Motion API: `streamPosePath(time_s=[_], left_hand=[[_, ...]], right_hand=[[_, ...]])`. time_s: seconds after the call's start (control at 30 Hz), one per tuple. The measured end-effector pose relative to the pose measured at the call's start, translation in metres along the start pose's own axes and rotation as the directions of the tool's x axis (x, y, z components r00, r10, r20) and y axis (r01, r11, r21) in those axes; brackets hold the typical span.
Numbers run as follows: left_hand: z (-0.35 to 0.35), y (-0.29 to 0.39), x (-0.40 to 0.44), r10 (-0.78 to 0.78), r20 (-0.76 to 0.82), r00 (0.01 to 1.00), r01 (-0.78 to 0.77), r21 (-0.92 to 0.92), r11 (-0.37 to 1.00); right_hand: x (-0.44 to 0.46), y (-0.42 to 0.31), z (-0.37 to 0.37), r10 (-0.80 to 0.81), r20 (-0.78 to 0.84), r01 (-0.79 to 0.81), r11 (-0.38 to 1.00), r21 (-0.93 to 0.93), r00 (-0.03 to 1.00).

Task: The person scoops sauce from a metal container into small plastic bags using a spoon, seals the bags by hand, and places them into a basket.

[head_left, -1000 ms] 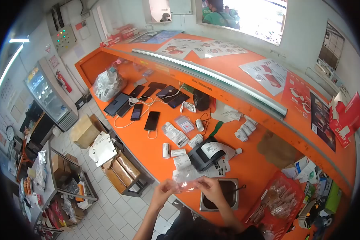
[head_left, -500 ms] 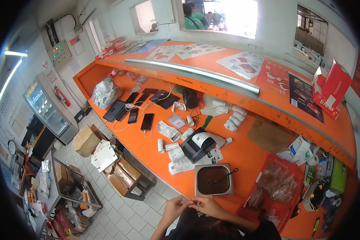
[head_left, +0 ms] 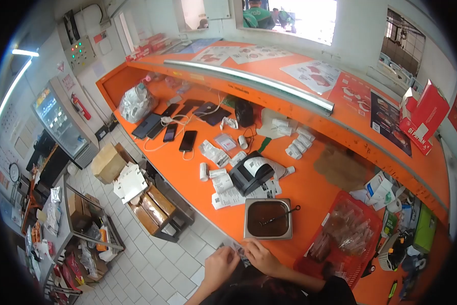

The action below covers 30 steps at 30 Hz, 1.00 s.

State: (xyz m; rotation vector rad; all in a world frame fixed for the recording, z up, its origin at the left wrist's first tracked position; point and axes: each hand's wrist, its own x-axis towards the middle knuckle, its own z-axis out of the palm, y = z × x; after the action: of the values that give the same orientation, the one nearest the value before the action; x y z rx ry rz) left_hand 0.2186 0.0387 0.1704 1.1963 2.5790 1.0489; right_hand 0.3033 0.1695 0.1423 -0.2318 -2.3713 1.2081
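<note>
My left hand [head_left: 221,265] and my right hand [head_left: 261,255] are close together at the near edge of the orange counter [head_left: 310,223], both with curled fingers. Between them they pinch a small clear plastic bag [head_left: 237,249], partly hidden by the fingers. Just beyond my right hand sits a metal container [head_left: 247,223] of brown sauce, with a dark-handled spoon [head_left: 284,213] lying in it. To the right is a red basket [head_left: 369,250] holding several clear packets of brown sauce [head_left: 354,235].
A black receipt printer [head_left: 246,179] stands among paper rolls. Several phones [head_left: 188,141] with white cables lie farther left. A raised orange shelf [head_left: 269,68] runs along the back with a red box [head_left: 425,114]. Below left are a wooden bench [head_left: 155,206] and tiled floor.
Both hands have come down from over the counter toward my body, and the clear bag now hangs lower between them. The view has shifted, bringing the whole sauce container into sight.
</note>
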Motion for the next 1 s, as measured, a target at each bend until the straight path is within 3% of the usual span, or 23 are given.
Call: streamPosePath(time_s=[0.07,0.1,0.17,0.2,0.23,0.3,0.43,0.5,0.67,0.77,0.87,1.0], left_hand=[[-0.003,0.008,0.001,-0.03,-0.02,0.999,0.029,-0.067,0.997],[-0.006,0.011,0.001,-0.043,-0.012,0.999,0.042,-0.078,0.996],[-0.013,0.013,0.001,-0.01,0.007,1.0,0.011,-0.152,0.988],[-0.022,0.019,-0.001,-0.075,0.14,0.987,0.096,-0.153,0.984],[-0.024,0.017,-0.003,-0.102,0.16,0.982,0.127,-0.156,0.979],[-0.025,0.011,-0.004,0.145,0.142,0.979,-0.137,-0.063,0.989],[-0.026,0.012,0.001,0.225,0.123,0.967,-0.221,-0.046,0.974],[-0.016,0.006,0.0,0.243,0.144,0.959,-0.239,-0.043,0.97],[-0.002,0.001,-0.002,0.229,0.195,0.954,-0.216,-0.088,0.973],[0.005,0.001,-0.004,0.21,0.179,0.961,-0.2,-0.069,0.977],[0.007,0.003,-0.002,0.181,0.17,0.969,-0.168,-0.092,0.982],[0.013,-0.001,-0.003,0.148,0.196,0.969,-0.129,-0.108,0.986]], right_hand=[[-0.002,-0.006,-0.005,-0.179,-0.009,0.179,0.984,0.002,0.984],[-0.001,-0.007,-0.006,-0.166,0.005,0.166,0.986,0.0,0.986],[-0.002,-0.005,-0.005,-0.06,0.037,0.05,0.972,0.23,0.998],[-0.003,-0.001,-0.005,-0.043,0.088,0.015,0.957,0.29,0.995],[-0.005,0.002,-0.005,-0.017,0.109,-0.016,0.954,0.299,0.994],[-0.006,0.008,-0.005,-0.051,0.123,0.008,0.945,0.327,0.991],[0.0,-0.011,-0.023,0.154,0.226,-0.23,0.903,0.364,0.962],[0.001,-0.011,-0.03,0.067,0.291,-0.071,0.997,0.003,0.954],[-0.008,0.001,-0.028,0.104,0.304,-0.106,0.994,-0.012,0.947],[-0.011,0.005,-0.03,0.124,0.308,-0.171,0.976,0.133,0.943],[-0.003,-0.004,-0.038,0.066,0.299,-0.028,0.991,-0.127,0.952],[-0.002,-0.001,-0.039,0.087,0.303,-0.021,0.976,-0.215,0.949]])
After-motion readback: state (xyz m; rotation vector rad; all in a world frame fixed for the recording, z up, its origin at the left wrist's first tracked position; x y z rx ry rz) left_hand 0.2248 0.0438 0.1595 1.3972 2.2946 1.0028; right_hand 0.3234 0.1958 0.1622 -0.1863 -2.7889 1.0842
